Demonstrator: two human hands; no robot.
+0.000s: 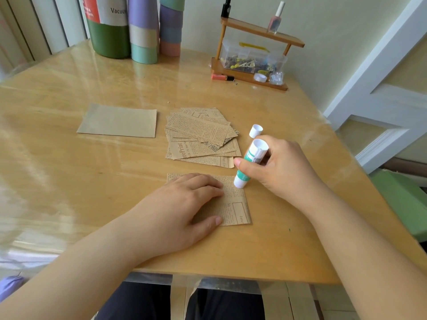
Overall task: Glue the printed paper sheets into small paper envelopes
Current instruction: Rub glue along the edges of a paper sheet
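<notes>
From where I watch, the gluing step looks to be in hand. Nearest me, my left hand (pixel 184 204) lies flat with fingers straight, pressing down the printed sheet (pixel 233 209) at the near middle of the table (pixel 69 181); it holds nothing, only pins the paper. At its three o'clock my right hand (pixel 282 169) has its fingers and thumb curled round the glue stick (pixel 248 162), tilted with its lower end on the sheet's far right corner. I cannot tell whether glue is actually laying down. I judge the next move calls for drawing the stick along the right edge toward six o'clock while the left hand keeps the sheet from sliding, then folding. Just beyond the stick, at twelve o'clock, its white cap (pixel 256 130) stands beside the fanned pile of printed sheets (pixel 201 135). At nine o'clock from that pile, well apart, lies a plain brown sheet (pixel 117 121), perhaps a finished envelope.
</notes>
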